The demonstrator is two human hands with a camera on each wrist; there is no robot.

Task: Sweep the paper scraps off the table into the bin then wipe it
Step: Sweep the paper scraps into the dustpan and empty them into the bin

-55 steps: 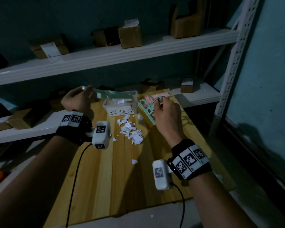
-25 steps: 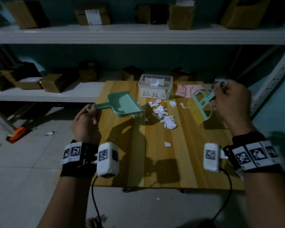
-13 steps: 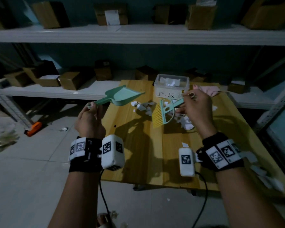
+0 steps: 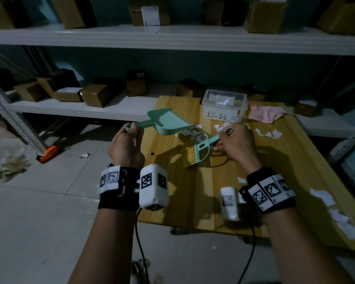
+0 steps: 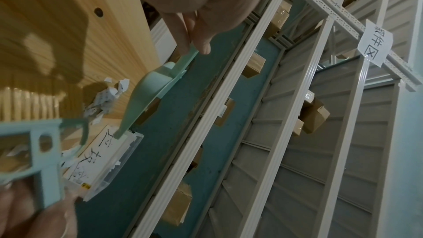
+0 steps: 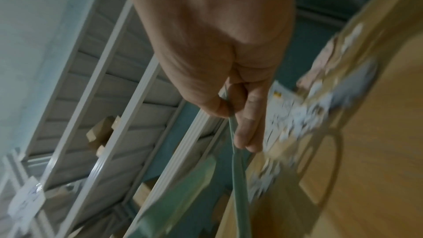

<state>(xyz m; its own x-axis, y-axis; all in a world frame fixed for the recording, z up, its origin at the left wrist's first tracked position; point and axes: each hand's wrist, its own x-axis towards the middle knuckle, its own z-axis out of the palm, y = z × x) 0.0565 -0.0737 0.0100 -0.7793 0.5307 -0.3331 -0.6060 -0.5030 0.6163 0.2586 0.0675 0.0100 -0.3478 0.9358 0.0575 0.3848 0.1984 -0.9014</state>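
Down comes the small mint-green hand brush with yellow bristles point(image 4: 199, 149) from where it hung half a second back, and its bristles are now low over the pale wooden counter point(image 4: 193, 191), just beside a heap of white paper scraps point(image 4: 190, 133). Right hand point(image 4: 237, 145) has its fingers and thumb curled tight round the brush handle; the right wrist view is blurred but shows that same pinch on the thin green stem. Left hand point(image 4: 125, 147) grips the end of the handle of the mint-green plastic dustpan point(image 4: 169, 121), thumb on top, fingers wrapped under, and the pan sits tilted with its open lip close to the scrap heap at the counter's left side. From the left wrist view, the pan's pale underside point(image 5: 146, 86) sits just above crumpled scraps on the wood. Behind the heap stands the clear plastic bin with a handwritten white label point(image 4: 223, 106), with some white paper already inside it. More scraps lie to the right of the bin, 1 small piece sits near the right wrist, and a further cluster rests along the counter's near right edge. A crumpled pink cloth point(image 4: 264, 113) lies at the far right corner, beside the bin. Brown cardboard boxes point(image 4: 98, 94) line the white metal shelves point(image 4: 172, 35) behind.
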